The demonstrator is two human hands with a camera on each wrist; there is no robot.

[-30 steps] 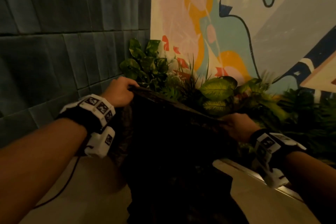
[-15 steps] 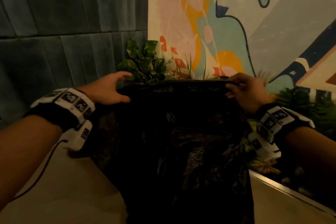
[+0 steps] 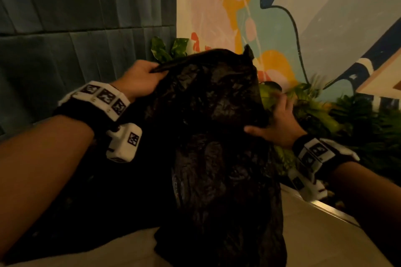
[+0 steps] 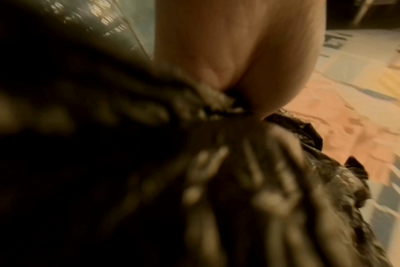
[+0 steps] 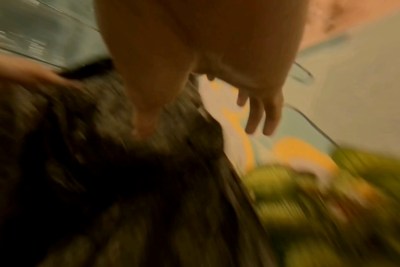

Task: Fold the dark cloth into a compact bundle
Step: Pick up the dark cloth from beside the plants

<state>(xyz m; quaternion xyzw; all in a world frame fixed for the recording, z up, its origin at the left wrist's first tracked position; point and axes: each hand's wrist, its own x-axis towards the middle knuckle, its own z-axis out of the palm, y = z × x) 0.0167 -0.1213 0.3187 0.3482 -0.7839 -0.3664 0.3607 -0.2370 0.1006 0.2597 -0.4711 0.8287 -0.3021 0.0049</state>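
Dark cloth (image 3: pixel 212 136) hangs crumpled between both hands. Left hand (image 3: pixel 138 79) fingers pinch its top edge, keeping it suspended; right hand (image 3: pixel 280 123) fingers spread wide against its side, likely steadying for a fold.

The dark cloth (image 3: pixel 212 136) looks crinkled, thin and faintly glossy.
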